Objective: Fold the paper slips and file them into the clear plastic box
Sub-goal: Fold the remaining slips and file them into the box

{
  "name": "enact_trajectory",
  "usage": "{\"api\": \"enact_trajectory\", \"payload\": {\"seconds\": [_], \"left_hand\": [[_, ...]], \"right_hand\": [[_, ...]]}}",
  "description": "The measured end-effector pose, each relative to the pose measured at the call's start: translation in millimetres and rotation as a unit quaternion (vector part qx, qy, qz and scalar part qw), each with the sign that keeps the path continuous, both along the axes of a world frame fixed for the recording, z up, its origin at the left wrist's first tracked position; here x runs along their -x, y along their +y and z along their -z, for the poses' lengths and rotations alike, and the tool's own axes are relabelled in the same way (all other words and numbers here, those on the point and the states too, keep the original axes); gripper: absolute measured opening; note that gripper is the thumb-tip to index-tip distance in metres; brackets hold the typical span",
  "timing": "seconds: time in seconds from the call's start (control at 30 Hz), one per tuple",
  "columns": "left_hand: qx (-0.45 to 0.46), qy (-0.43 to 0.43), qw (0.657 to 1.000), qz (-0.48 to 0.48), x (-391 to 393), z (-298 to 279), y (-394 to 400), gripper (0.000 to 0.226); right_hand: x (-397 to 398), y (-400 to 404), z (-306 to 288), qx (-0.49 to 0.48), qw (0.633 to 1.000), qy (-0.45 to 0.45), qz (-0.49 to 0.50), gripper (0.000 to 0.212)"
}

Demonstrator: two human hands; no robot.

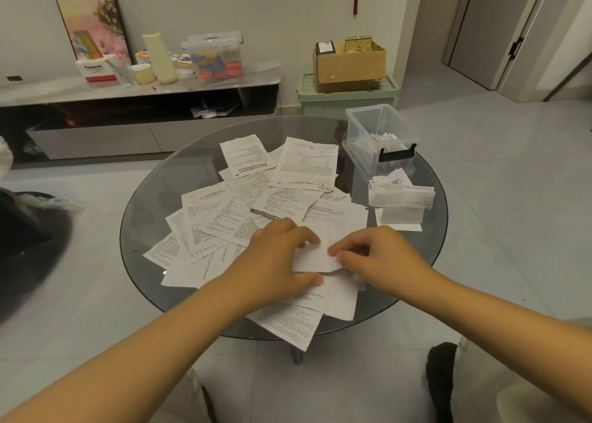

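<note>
The print on the paper slips (243, 211) is too small to be read. Part of the folded slip (315, 256) is covered by the hands. The slips inside the clear plastic box (381, 141) are blurred.

I'm in a home living room: beyond my round glass table (153, 179) stand a low TV cabinet (137, 86), a leaning picture (93, 22) and a door (493, 22).

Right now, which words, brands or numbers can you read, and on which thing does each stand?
"Panasonic": on the white and red box on the sideboard.
Paper slips on the glass table: printed text, too small and blurred to read.
Nothing else is legible.
</note>
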State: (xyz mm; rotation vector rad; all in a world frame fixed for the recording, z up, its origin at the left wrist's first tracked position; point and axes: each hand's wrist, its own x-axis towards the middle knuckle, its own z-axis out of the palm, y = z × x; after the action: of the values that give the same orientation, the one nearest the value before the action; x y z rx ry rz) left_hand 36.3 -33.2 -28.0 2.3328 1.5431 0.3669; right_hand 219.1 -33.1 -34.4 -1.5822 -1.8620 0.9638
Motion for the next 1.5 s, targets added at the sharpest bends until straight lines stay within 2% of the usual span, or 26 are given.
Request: {"api": "enact_trajectory", "payload": {"seconds": [0.17,0.27,0.4,0.5,0.6,0.7,0.87,1.03,1.17,1.33,1.5], "left_hand": [[-0.009,-0.02,1.0,0.022,0.1,3.5,-10.3,0.025],[-0.014,-0.012,1.0,0.012,1.8,4.3,-12.9,0.008],[-0.005,-0.02,1.0,0.014,7.6,3.7,-15.6,0.013],[0.022,-0.046,0.999,0.01,15.4,3.6,-16.9,0.015],[0.045,-0.068,0.997,0.001,23.3,2.0,-16.4,0.013],[0.058,-0.089,0.994,-0.023,27.2,1.4,-15.3,0.015],[0.047,-0.131,0.987,-0.079,24.8,3.7,-13.3,0.015],[0.058,-0.118,0.986,-0.107,23.4,7.8,-8.2,0.054],[0.076,-0.107,0.986,-0.102,20.8,12.5,-6.0,0.065],[0.1,-0.075,0.987,-0.103,22.3,14.2,1.8,0.073],[0.116,-0.046,0.988,-0.095,30.1,8.7,6.9,0.074]], "right_hand": [[5.2,-11.1,-13.8,0.048,0.997,0.062,-0.026,0.027],[6.8,-10.6,-12.3,-0.016,0.999,-0.006,-0.051,0.028],[9.2,-5.5,-5.9,-0.125,0.976,-0.157,-0.085,0.029],[11.7,-1.3,-6.3,-0.178,0.957,-0.211,-0.085,0.023],[14.8,3.6,-8.6,-0.192,0.954,-0.207,-0.1,0.022],[17.4,7.5,-8.6,-0.157,0.957,-0.212,-0.118,0.023],[27.1,12.5,-2.3,-0.107,0.978,-0.154,-0.091,0.022],[34.2,21.2,5.2,-0.082,0.984,-0.146,-0.067,0.049],[37.3,21.6,9.0,-0.08,0.979,-0.171,-0.08,0.069],[36.5,24.6,14.7,-0.1,0.97,-0.208,-0.076,0.072],[29.4,29.1,14.7,-0.101,0.971,-0.206,-0.069,0.058]]}}
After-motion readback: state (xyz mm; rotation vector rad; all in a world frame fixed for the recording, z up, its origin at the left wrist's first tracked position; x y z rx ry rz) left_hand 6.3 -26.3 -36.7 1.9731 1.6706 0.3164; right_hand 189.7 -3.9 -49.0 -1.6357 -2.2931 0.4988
